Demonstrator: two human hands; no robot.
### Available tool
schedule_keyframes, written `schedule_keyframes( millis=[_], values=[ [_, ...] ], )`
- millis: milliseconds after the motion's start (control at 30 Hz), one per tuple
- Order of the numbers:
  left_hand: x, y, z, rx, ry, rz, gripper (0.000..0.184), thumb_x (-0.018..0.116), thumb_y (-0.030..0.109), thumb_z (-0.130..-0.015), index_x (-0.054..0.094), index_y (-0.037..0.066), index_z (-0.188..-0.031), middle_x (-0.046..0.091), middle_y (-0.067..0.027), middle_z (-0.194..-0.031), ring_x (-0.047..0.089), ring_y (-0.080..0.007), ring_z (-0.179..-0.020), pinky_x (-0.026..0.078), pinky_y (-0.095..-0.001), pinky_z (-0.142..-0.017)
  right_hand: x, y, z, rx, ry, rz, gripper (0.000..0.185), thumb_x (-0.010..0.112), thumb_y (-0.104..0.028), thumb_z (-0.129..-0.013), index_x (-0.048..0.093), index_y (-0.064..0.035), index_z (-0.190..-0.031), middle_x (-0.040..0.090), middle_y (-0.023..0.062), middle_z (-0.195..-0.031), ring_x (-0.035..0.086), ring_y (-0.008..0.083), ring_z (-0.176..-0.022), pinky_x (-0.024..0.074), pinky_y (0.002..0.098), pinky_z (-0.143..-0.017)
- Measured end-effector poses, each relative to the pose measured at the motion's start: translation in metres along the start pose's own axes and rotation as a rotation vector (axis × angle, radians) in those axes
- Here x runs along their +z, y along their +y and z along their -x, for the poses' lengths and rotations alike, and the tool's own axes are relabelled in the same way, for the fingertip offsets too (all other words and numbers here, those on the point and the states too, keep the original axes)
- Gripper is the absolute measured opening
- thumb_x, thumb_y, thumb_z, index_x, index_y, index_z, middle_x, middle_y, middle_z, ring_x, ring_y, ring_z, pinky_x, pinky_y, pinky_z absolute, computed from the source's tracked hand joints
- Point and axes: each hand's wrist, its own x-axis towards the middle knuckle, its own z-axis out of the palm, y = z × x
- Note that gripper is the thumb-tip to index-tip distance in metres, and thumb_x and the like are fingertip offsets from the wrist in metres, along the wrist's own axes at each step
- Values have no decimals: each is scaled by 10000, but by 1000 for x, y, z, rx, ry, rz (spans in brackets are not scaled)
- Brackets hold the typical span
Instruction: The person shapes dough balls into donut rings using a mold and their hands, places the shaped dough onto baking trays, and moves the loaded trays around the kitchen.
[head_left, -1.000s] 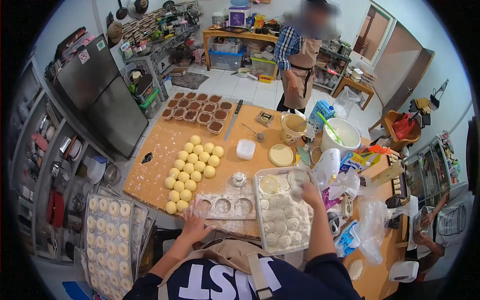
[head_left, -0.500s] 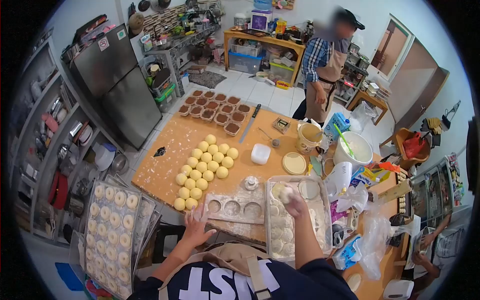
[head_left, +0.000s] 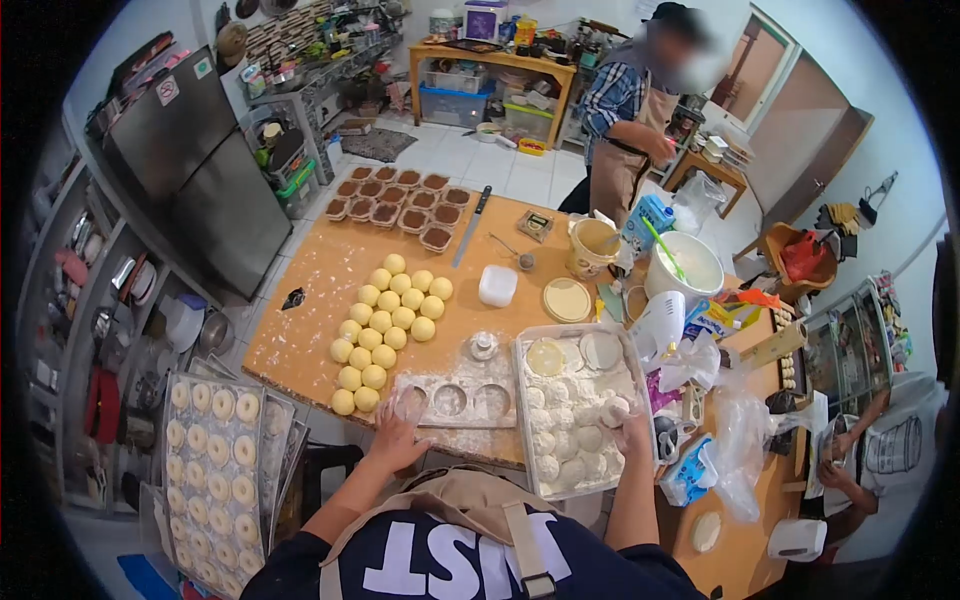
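Note:
My left hand rests with spread fingers at the left end of a floured board with three round hollows. At the right side of a floured tray, my right hand is closed on a pale dough piece. Flattened floury dough rounds fill much of the tray, with larger flat discs at its far end. A white knobbed press stands beyond the board. Several smooth yellow dough balls lie left of it.
Beyond are brown-topped cups, a knife and a white container. A mixer, bowl and plastic bags stand right. Ring dough trays are lower left. A person stands behind the table; another person's hands show far right.
My right hand has moved from the tray's far part to its near right side. My left hand stays by the board. The standing person has turned and raised a forearm.

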Motion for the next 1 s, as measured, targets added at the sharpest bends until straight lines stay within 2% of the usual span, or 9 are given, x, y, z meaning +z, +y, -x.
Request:
schedule_keyframes(
  millis=[167,300,367,433,500,667,767,867,1000],
  values=[
    [6,-20,-3,42,-38,7,791,679,387,-722,318,170,-1391,149,-185,-1470,116,-404,-1345,91,-514,-1091,-5,17,-12,0,-44,64,388,553,45,-810,457,18,-1185,562,115,-1023,589,217,-886,531,331,-749],
    [14,-35,-18,118,-86,-68,837,704,386,-695,309,120,-1383,201,-194,-1453,161,-406,-1337,113,-515,-1091,52,29,-7,7,-214,78,391,578,35,-793,486,16,-1172,577,113,-1017,587,188,-910,520,298,-743],
    [3,-29,-32,133,-150,-145,873,722,377,-674,301,75,-1376,218,-206,-1445,174,-391,-1340,124,-515,-1090,103,25,8,70,-296,352,391,597,24,-777,513,5,-1159,579,114,-1028,583,179,-921,515,289,-736],
    [5,-35,-42,170,-162,-191,880,727,378,-665,302,80,-1375,233,-208,-1437,198,-386,-1333,129,-512,-1091,135,50,0,107,-449,378,453,642,-11,-745,517,-18,-1180,581,100,-1041,582,191,-934,506,297,-759],
    [8,-43,-50,197,-185,-224,873,730,388,-657,318,80,-1362,251,-208,-1428,220,-383,-1325,133,-508,-1093,161,90,-14,-32,-530,491,432,643,-1,-723,552,-28,-1145,591,73,-1018,582,179,-929,512,299,-748],
    [20,-64,-64,290,-214,-278,877,741,416,-630,355,70,-1338,309,-222,-1396,265,-375,-1305,144,-506,-1091,225,115,0,-237,-507,1186,495,752,-161,-651,590,-52,-1105,644,121,-949,608,248,-892,470,340,-793],
    [20,-67,-73,289,-268,-307,900,746,435,-614,357,73,-1340,340,-231,-1373,298,-365,-1289,146,-503,-1091,225,166,-29,-279,-551,1094,463,715,-168,-652,596,-47,-1083,635,177,-973,606,305,-892,458,370,-812],
    [9,-66,-73,343,-139,-266,917,759,439,-592,363,81,-1337,357,-209,-1369,328,-353,-1273,155,-500,-1089,240,165,-21,-298,-459,1213,400,627,-102,-663,598,-37,-1057,624,207,-995,596,343,-923,458,381,-825],
    [1,-65,-77,343,-185,-205,937,782,424,-557,371,99,-1333,378,-175,-1363,339,-344,-1269,169,-500,-1086,254,157,-13,-317,-480,1317,375,556,-60,-657,588,-1,-1025,609,237,-1006,579,371,-961,456,400,-834]
  ],
)
